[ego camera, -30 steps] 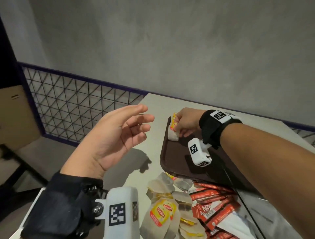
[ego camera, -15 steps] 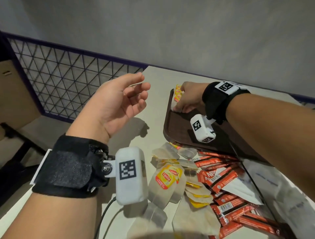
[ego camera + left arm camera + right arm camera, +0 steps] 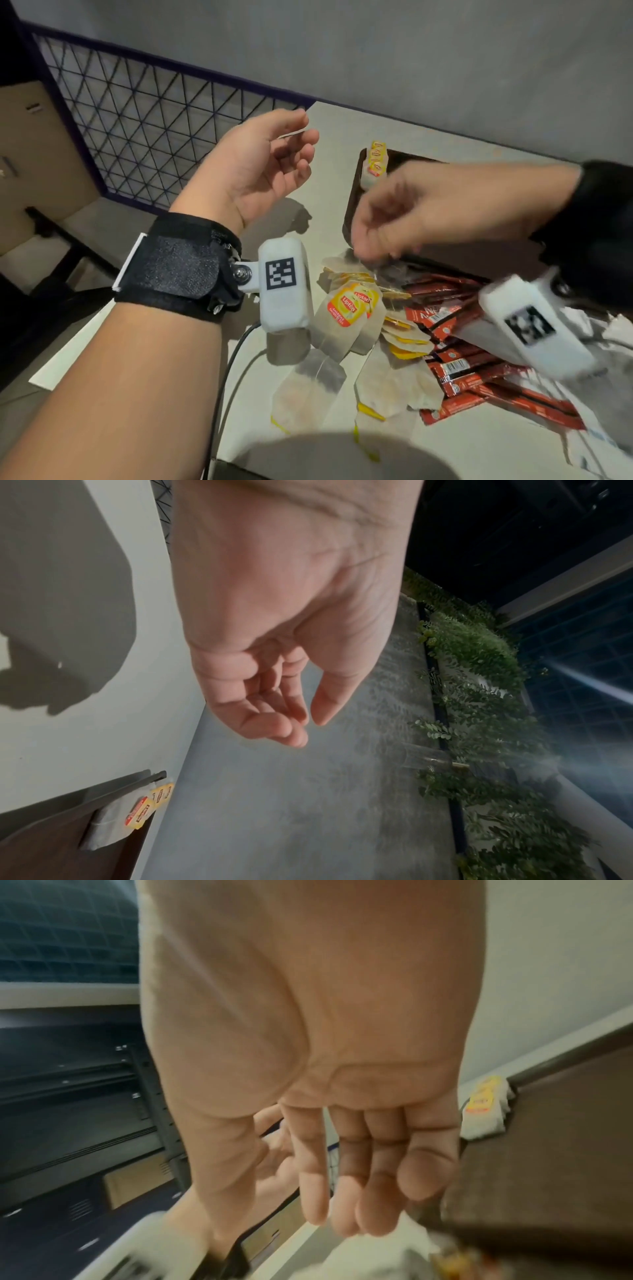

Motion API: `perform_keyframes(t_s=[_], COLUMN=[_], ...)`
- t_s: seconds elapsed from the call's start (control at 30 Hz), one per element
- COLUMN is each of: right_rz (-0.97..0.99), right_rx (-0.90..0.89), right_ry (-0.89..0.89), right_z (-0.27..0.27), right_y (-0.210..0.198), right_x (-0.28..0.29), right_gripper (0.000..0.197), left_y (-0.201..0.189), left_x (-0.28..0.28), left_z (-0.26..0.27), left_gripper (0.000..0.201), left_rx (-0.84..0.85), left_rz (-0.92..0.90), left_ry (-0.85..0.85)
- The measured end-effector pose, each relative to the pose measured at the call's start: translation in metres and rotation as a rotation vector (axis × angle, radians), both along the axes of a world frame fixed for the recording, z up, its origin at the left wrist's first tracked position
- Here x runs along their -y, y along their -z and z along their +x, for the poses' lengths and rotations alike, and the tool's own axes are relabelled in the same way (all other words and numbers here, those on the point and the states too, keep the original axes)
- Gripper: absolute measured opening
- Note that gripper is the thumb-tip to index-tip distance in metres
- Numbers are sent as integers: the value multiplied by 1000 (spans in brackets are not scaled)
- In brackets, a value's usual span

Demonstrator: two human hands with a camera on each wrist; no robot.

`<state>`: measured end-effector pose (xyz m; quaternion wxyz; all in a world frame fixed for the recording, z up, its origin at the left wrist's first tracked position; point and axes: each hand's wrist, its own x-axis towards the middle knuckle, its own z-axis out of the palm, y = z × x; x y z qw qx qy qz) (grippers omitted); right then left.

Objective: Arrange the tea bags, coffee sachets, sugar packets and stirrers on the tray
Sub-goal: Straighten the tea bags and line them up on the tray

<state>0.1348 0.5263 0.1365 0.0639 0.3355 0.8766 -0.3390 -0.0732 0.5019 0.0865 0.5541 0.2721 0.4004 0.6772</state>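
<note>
The tray [image 3: 352, 192] is smooth dark brown plastic. Tea bags [image 3: 346, 318] are thin matt paper with glossy printed tags. Coffee sachets [image 3: 459, 370] are shiny red foil. The table [image 3: 329, 123] is matt white.

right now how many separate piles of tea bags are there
2: a small stack in the tray's far left corner, and a loose heap on the table in front of it; the right hand may hide more.

A few tea bags [image 3: 375, 164] lean in the tray's [image 3: 352, 205] far left corner; loose tea bags [image 3: 346, 315] lie on the counter [image 3: 329, 123] before it, coffee sachets [image 3: 455, 370] to their right.
</note>
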Motion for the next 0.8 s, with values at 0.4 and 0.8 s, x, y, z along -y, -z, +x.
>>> perform_keyframes(t_s=[0.4,0.8], right_rz=[289,300], right_rx=[-103,-63], right_ry=[209,266], right_z=[24,13], right_y=[37,43], right_x=[57,80], right_gripper=[36,30], left_y=[3,1], left_x=[0,0], left_z=[-4,-4], left_gripper=[7,9], left_rx=[39,47], left_rz=[-7,4], left_ry=[-20,-20])
